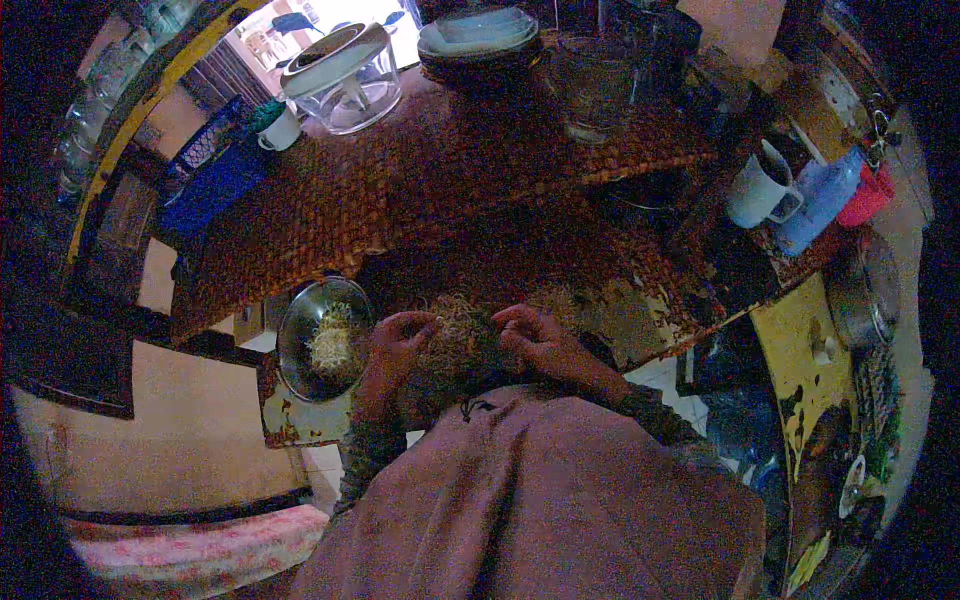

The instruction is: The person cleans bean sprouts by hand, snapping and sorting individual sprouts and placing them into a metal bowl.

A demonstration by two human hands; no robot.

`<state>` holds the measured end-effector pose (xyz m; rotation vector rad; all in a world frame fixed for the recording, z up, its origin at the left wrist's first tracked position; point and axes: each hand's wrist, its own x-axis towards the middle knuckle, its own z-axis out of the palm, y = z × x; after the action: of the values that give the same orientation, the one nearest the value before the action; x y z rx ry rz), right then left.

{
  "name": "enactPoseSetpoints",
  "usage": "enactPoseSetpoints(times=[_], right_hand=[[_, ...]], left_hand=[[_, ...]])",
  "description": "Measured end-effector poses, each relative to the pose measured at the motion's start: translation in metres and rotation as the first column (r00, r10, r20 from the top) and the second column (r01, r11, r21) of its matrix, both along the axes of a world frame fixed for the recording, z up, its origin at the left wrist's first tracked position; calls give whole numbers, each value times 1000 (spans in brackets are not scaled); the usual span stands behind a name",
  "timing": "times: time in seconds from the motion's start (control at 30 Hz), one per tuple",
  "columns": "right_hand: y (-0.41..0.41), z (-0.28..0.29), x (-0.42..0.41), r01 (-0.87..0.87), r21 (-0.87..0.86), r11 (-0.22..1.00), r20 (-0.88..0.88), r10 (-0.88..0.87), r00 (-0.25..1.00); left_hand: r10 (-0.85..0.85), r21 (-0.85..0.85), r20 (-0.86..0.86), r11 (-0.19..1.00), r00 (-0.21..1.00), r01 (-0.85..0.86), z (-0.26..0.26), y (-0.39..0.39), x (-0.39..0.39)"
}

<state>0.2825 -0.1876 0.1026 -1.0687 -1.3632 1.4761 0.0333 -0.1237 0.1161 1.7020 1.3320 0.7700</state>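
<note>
In the dim, grainy head view, a tangled pile of pale, thin strands (457, 330) lies at the table edge before me. My left hand (397, 337) is at the pile's left side, its thumb and fingertips close together. My right hand (529, 337) is on the other side, fingers bent, with its fingertips near the pile. Whether either hand pinches a strand is too blurred to tell. Just left of my left hand, a round metal bowl (291, 341) holds a heap of paler shredded strands (334, 337). More loose strands (555, 304) lie beyond my right hand.
A brown woven mat (450, 165) covers the far table. On it stand a clear container with a white lid (360, 97), stacked plates (480, 34) and a glass vessel (592, 90). A white mug (757, 191) is at right; a blue basket (217, 187) is at left.
</note>
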Motion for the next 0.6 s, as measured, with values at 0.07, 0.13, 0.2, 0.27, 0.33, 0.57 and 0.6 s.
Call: enactPoseSetpoints(times=[0.07, 0.13, 0.2, 0.27, 0.33, 0.57, 0.6], right_hand=[[1, 3, -1, 17, 9, 1000, 79, -17, 997], [3, 0, -1, -45, -49, 998, 23, 46, 999], [5, -3, -5, -37, 100, 994, 0, 37, 999], [5, -3, -5, -13, 238, 971, -23, 19, 1000], [2, 11, -5, -37, 154, 987, -65, 48, 997], [3, -14, -14, -19, 129, 991, -425, 73, 902], [3, -9, -10, -20, 169, 985, -245, 62, 967]], left_hand=[[9, -61, 52, 998, 999, -5, 1, 0, 1], [22, -120, 106, 993, 994, -9, -3, -1, 3], [17, -161, 235, 987, 972, 21, -16, 0, 4], [100, -285, 283, 959, 954, -16, 12, -17, 29], [190, -398, 317, 916, 929, -52, 15, -22, 41], [88, -430, 548, 882, 832, 190, 14, -25, 59], [4, -406, 554, 875, 833, 266, 16, -27, 61]])
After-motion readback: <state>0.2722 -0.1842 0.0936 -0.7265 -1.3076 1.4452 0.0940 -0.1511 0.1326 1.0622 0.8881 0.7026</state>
